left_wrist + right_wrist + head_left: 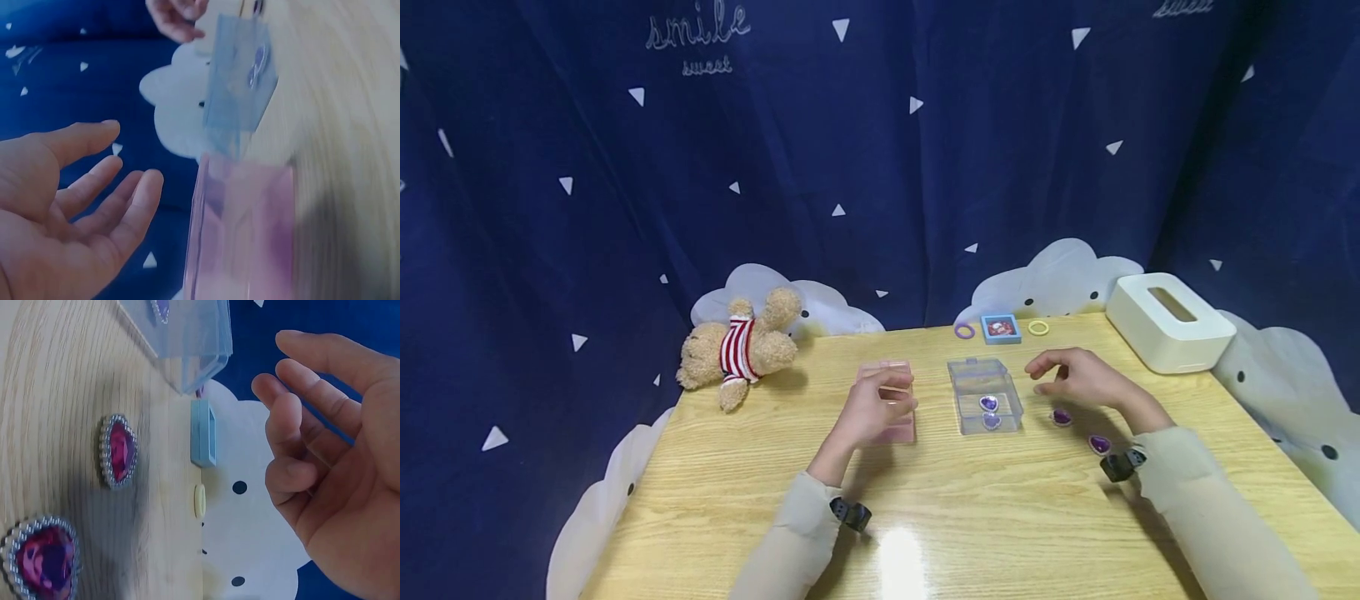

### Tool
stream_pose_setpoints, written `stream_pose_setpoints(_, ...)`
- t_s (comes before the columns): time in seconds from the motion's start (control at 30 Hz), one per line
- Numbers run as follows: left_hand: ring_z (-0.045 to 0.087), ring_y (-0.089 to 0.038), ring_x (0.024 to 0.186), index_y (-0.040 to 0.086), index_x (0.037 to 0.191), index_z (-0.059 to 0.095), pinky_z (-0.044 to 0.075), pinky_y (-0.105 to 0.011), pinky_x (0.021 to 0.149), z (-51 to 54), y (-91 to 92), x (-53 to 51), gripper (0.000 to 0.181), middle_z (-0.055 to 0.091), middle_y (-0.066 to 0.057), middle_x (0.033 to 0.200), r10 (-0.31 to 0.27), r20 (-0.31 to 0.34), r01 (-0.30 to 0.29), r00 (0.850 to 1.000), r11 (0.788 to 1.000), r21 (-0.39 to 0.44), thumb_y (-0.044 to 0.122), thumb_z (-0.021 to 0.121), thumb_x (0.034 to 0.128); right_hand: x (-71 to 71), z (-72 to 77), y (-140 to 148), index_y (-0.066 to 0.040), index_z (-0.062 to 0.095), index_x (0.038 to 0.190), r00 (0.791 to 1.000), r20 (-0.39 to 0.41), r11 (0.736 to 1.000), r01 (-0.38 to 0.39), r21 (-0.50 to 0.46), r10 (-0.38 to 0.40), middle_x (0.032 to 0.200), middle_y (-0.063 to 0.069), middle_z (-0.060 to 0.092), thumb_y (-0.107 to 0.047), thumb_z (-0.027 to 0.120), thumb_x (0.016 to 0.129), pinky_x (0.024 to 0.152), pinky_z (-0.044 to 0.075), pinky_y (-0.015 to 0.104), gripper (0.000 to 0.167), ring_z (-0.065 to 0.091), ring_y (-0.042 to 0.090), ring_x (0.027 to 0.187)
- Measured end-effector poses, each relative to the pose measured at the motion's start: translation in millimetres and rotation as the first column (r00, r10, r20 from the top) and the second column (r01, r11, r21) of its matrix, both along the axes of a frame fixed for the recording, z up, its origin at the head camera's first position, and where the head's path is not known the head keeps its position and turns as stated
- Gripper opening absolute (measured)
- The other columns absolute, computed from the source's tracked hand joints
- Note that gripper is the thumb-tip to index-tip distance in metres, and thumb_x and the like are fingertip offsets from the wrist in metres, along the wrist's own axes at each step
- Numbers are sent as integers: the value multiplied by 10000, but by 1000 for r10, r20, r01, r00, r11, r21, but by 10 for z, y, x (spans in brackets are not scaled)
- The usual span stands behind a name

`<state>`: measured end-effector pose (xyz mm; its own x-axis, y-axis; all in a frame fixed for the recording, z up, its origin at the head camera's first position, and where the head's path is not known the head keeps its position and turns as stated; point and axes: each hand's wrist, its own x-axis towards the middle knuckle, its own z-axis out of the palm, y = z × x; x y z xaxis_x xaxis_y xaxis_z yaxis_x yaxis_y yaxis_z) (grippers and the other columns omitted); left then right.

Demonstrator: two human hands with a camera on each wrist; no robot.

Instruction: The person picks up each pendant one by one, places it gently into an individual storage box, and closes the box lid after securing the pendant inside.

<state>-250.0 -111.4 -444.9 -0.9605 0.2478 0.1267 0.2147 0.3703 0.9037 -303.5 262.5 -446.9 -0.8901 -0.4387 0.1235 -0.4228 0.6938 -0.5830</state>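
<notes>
My left hand (867, 410) hovers over a pink clear plastic box (244, 231), its fingers loosely bent with nothing between them. To the right is a pale blue clear box (973, 382), its lid raised at the back. Purple heart-shaped gems (989, 403) with silvery edges show inside it; whether the lower one is a reflection I cannot tell. My right hand (1078, 379) hangs in the air right of the blue box, fingers relaxed and holding nothing. Below it on the table lie a heart gem (120, 453) and a second heart gem (47, 562), both red-purple with beaded silver rims.
At the table's back edge lie a purple ring (965, 331), a small blue-framed square (1001, 329) and a yellow ring (1038, 327). A white tissue box (1172, 323) stands back right. A teddy bear (741, 348) in a striped shirt lies back left. A dark blue curtain (880, 150) hangs behind.
</notes>
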Motion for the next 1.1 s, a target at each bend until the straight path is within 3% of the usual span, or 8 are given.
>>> stream_pose_setpoints(0.23, 670, -336, 1122, 115, 1246, 681, 593, -318, 817, -24, -282, 17, 364, 674, -163, 1266, 58, 57, -58, 997, 998, -2, 86, 733, 887, 16, -32, 106, -83, 714, 1121, 1000, 10, 1000, 11, 4, -11, 1039, 74, 744, -187, 785, 846, 703, 494, 221, 302, 607, 106, 814)
stream_pose_setpoints(0.47, 660, -331, 1135, 147, 1238, 689, 590, -326, 809, -55, -502, 28, 355, 670, -158, 1252, 130, 58, -131, 990, 991, 16, 89, 738, 892, 39, -92, 200, -67, 717, 1106, 1000, 6, 1000, 20, 18, -20, 1012, 77, 745, -159, 790, 838, 675, 477, 211, 293, 589, 95, 792)
stream_pose_setpoints(0.73, 679, -305, 1119, 107, 1222, 702, 591, -321, 846, -134, -679, -1, 348, 676, -188, 1255, 195, 68, -197, 978, 980, 22, 48, 739, 882, 78, -127, 268, -69, 712, 1118, 998, 52, 998, 42, 47, -44, 1018, 50, 742, -160, 770, 855, 718, 487, 213, 284, 607, 116, 857)
stream_pose_setpoints(1.1, 635, -376, 1180, -17, 1253, 663, 586, -336, 887, -229, -752, 7, 402, 648, -199, 1303, 221, 101, -228, 970, 972, 55, 5, 744, 859, 72, -333, 376, -77, 715, 1124, 991, 125, 998, 41, 40, -46, 1048, 82, 739, -206, 786, 833, 727, 493, 225, 326, 605, 83, 850)
